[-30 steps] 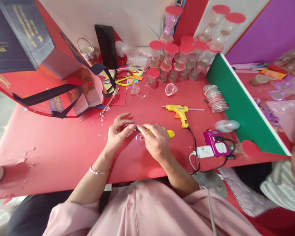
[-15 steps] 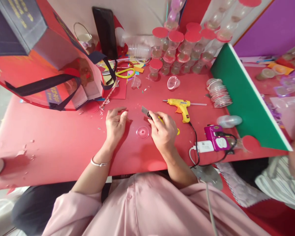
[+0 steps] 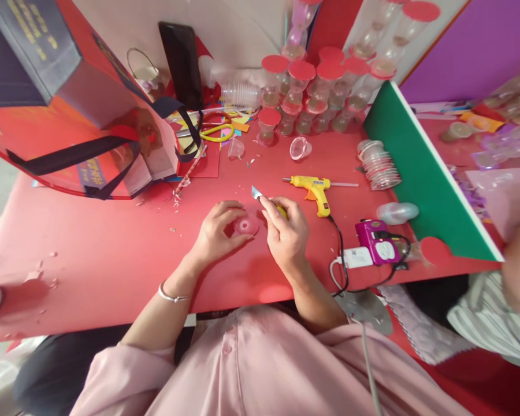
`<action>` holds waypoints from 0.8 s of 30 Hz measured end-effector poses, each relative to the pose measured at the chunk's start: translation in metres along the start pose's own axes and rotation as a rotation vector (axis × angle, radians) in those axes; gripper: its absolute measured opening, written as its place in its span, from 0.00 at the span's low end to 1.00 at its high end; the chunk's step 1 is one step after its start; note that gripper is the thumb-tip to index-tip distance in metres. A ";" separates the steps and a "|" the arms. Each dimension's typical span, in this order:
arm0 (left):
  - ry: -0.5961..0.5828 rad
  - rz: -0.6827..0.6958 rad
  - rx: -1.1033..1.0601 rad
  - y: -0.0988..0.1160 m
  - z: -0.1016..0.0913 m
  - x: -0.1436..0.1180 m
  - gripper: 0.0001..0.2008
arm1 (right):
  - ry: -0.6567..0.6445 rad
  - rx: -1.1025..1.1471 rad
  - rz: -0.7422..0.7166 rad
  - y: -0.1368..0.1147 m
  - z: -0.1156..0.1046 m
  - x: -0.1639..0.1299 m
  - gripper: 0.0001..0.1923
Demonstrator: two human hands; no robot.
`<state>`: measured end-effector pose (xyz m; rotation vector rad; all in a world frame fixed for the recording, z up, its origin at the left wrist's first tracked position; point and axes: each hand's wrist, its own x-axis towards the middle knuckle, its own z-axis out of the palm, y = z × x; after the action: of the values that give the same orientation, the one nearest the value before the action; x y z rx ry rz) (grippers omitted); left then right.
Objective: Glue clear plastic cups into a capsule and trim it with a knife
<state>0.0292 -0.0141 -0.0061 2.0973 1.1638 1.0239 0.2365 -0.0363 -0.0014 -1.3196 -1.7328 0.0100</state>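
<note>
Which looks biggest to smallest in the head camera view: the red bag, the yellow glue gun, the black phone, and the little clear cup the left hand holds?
1. Red bag, by far.
2. Black phone.
3. Yellow glue gun; close to the phone, which stands farther back, so unsure.
4. Clear cup in the left hand.

Clear glossy plastic disc (image 3: pixel 245 224), matt red tabletop (image 3: pixel 112 248)

A yellow glue gun (image 3: pixel 312 188) lies on the red counter (image 3: pixel 91 254) toward its right side, beside a stack of clear lids (image 3: pixel 379 165). Red-capped plastic jars (image 3: pixel 305 92) crowd the far edge. A red bag (image 3: pixel 69 115) fills the far left corner, beside a black phone (image 3: pixel 182 62).
</note>
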 end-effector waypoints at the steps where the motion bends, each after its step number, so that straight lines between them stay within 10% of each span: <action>1: 0.055 -0.057 -0.044 0.001 0.000 0.000 0.20 | -0.009 0.022 -0.009 -0.001 0.000 0.000 0.24; 7: 0.244 -0.295 -0.174 -0.002 -0.003 0.000 0.21 | -0.210 0.111 -0.022 -0.008 -0.001 -0.003 0.22; 24: 0.366 -0.317 0.006 0.005 -0.003 0.001 0.20 | -0.405 -0.045 -0.054 -0.016 -0.002 -0.003 0.29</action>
<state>0.0291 -0.0148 -0.0003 1.6945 1.6148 1.2769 0.2262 -0.0465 0.0057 -1.3703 -2.1179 0.2228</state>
